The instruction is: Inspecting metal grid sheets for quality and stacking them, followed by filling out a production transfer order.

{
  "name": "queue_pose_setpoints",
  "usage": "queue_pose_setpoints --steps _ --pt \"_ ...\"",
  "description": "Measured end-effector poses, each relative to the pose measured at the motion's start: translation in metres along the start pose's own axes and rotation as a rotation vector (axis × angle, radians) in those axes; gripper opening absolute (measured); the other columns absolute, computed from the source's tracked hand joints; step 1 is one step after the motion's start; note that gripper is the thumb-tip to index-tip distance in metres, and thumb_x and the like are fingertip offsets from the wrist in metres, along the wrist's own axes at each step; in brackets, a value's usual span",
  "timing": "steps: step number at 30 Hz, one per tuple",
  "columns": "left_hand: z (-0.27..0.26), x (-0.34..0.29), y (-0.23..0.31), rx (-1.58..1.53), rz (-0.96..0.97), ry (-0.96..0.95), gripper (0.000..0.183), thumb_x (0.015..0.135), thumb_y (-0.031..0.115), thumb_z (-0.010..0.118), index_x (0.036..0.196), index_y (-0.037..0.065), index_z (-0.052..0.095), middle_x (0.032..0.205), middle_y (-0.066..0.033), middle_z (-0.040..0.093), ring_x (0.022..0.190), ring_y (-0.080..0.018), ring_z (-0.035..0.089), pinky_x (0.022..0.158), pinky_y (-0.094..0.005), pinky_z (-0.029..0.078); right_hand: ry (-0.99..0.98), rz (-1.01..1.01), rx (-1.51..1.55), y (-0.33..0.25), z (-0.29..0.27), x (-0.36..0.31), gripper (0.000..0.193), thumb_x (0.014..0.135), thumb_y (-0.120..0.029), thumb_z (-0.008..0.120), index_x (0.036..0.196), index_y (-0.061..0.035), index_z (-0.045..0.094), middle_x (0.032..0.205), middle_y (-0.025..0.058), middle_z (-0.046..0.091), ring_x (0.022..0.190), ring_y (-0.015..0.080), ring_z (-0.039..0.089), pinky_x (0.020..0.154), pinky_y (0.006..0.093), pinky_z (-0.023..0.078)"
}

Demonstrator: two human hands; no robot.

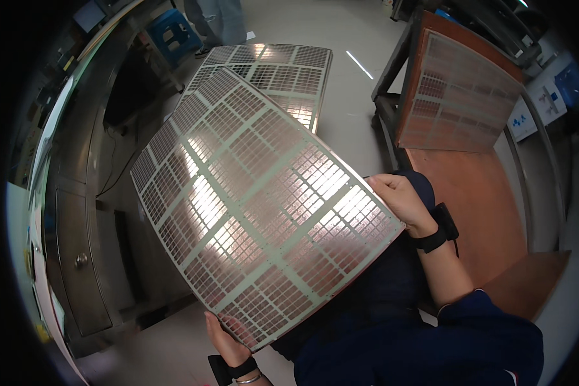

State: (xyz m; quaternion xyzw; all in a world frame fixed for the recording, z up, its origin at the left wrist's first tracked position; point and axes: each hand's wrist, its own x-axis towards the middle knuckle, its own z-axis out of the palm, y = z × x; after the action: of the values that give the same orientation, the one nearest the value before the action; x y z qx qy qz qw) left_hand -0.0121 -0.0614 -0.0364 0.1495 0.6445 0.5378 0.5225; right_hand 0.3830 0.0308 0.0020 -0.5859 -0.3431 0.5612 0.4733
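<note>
Circuit-board panel (265, 212), mid-frame, looks thin, stiff and slick, best held by its edges; right hand's (400, 201) fingers clamp its right edge, left hand (228, 342) touches the bottom corner, finger closure unclear.

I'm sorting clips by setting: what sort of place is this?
Probably a factory workshop: a large gridded panel, a similar panel beyond it, and a reddish-brown stand with an upright back.

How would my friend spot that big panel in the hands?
Start at the brown-boarded rack on the right. Left of it tilts a shiny, green-banded panel. Unlike the far panel or the racked panel, it's held by the left hand and right hand.
</note>
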Motion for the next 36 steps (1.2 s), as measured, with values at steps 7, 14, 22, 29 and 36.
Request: queue_pose_setpoints --steps 7,14,22,29,36 --pt "0.036 -0.017 0.009 0.062 0.076 0.14 0.031 0.094 0.034 0.045 0.085 0.005 0.051 0.068 -0.0013 0.052 0.056 -0.0094 0.051 0.048 -0.0232 0.041 -0.023 -0.05 -0.05 0.004 -0.001 0.003 0.03 0.093 -0.023 0.05 0.098 0.0037 0.063 0.078 0.0015 0.063 0.067 0.0039 0.055 0.06 0.0186 0.045" --pt "0.015 -0.006 -0.006 0.107 0.173 0.143 0.032 0.095 0.034 0.042 0.082 0.007 0.05 0.067 -0.0003 0.051 0.053 -0.0071 0.048 0.044 -0.0214 0.037 -0.403 0.006 0.102 -0.008 -0.042 -0.004 0.037 0.09 -0.028 0.054 0.105 0.0048 0.06 0.081 0.005 0.064 0.069 0.0068 0.057 0.061 0.0173 0.045" --pt "0.023 -0.002 0.024 0.189 0.482 -0.11 0.03 0.096 0.029 0.041 0.084 0.004 0.052 0.071 0.002 0.052 0.064 -0.0044 0.047 0.056 -0.0202 0.039 -0.222 -0.234 0.427 -0.029 -0.059 0.031 0.035 0.092 -0.031 0.049 0.106 0.0 0.056 0.09 0.0053 0.062 0.075 0.0111 0.059 0.066 0.0248 0.048" --pt "0.015 0.017 0.081 -0.081 0.268 -0.682 0.055 0.094 0.045 0.035 0.112 -0.005 0.05 0.083 -0.0136 0.063 0.071 -0.0146 0.059 0.062 -0.0242 0.046 -0.146 -0.375 0.666 -0.033 -0.063 0.024 0.034 0.097 -0.025 0.036 0.12 -0.0022 0.047 0.107 0.0095 0.059 0.089 0.0154 0.061 0.072 0.029 0.054" --pt "0.08 -0.008 0.046 -0.681 0.168 -0.77 0.057 0.091 0.039 0.045 0.133 0.002 0.033 0.132 -0.0105 0.043 0.123 -0.0248 0.039 0.105 -0.0419 0.03 -0.021 -0.409 0.887 -0.024 -0.035 0.012 0.038 0.096 -0.028 0.039 0.123 -0.0019 0.044 0.117 0.0115 0.054 0.102 0.0219 0.057 0.082 0.0349 0.05"
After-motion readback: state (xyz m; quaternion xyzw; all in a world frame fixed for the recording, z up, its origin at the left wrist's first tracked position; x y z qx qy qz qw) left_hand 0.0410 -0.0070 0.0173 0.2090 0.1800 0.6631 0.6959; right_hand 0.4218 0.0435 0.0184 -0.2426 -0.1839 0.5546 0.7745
